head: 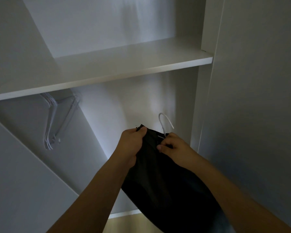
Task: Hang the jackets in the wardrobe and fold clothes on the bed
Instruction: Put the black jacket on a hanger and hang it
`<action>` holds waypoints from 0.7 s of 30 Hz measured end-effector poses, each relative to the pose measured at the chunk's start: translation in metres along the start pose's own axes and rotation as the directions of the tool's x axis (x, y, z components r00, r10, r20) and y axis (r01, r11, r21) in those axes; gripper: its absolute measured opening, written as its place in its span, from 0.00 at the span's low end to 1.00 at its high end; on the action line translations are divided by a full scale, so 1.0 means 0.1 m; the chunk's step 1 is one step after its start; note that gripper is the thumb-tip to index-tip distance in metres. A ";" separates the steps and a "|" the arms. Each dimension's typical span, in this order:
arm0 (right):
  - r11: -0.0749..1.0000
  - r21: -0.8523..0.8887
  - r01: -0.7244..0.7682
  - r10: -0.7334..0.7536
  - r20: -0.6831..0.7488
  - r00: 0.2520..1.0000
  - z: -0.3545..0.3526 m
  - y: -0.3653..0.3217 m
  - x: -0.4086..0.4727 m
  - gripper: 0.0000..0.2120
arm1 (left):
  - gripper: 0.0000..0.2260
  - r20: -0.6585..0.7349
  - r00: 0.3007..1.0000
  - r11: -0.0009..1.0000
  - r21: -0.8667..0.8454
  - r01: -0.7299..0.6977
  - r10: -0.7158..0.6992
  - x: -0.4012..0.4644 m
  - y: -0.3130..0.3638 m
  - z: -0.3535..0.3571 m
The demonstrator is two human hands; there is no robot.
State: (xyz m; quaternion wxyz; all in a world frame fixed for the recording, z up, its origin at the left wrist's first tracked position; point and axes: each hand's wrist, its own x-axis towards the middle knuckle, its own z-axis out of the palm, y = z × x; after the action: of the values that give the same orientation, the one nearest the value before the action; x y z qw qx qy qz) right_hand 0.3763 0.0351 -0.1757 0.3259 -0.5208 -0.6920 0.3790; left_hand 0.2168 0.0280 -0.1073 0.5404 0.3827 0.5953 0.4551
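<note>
Black jacket on hanger, held up inside wardrobe, below shelf.
Spare hangers [51, 121] upper left; left hand [133, 143] grips jacket [165, 179] shoulder; right hand [172, 147] pinches collar under white hook [165, 122], which points up; rail unseen.

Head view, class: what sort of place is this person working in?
Most likely a bedroom wardrobe: a white shelf, spare hangers hanging beneath it, and both hands fitting a dark jacket onto a hanger.
</note>
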 end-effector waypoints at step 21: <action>0.993 -0.111 0.035 -0.010 0.217 0.976 -0.26 -0.07 0.46 0.11 | 0.14 -0.453 0.891 0.987 -0.139 -0.081 0.009 0.40 0.04 -0.30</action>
State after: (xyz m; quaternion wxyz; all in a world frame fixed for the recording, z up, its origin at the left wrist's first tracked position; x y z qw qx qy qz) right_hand 0.3837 0.0830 -0.1538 0.2226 -0.4863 -0.7499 0.3894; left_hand 0.1818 0.0630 -0.1154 0.4051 0.2374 0.6582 0.5884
